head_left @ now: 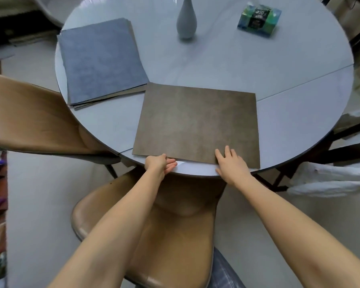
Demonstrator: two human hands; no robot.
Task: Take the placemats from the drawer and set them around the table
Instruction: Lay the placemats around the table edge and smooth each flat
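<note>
A brown placemat [195,123] lies flat on the round pale table [247,65], at its near edge. My left hand [159,164] pinches the mat's near edge, thumb on top and fingers under it. My right hand [231,165] rests on the mat's near right part with its fingers spread flat. A stack of placemats [101,61] with a blue-grey one on top sits at the table's left side, close to the brown mat's far left corner.
A grey vase [186,21] stands at the table's far middle and a green tissue pack [259,18] at the far right. Tan chairs stand below me [168,235] and at the left [29,119]. A white cloth [330,179] hangs at the right.
</note>
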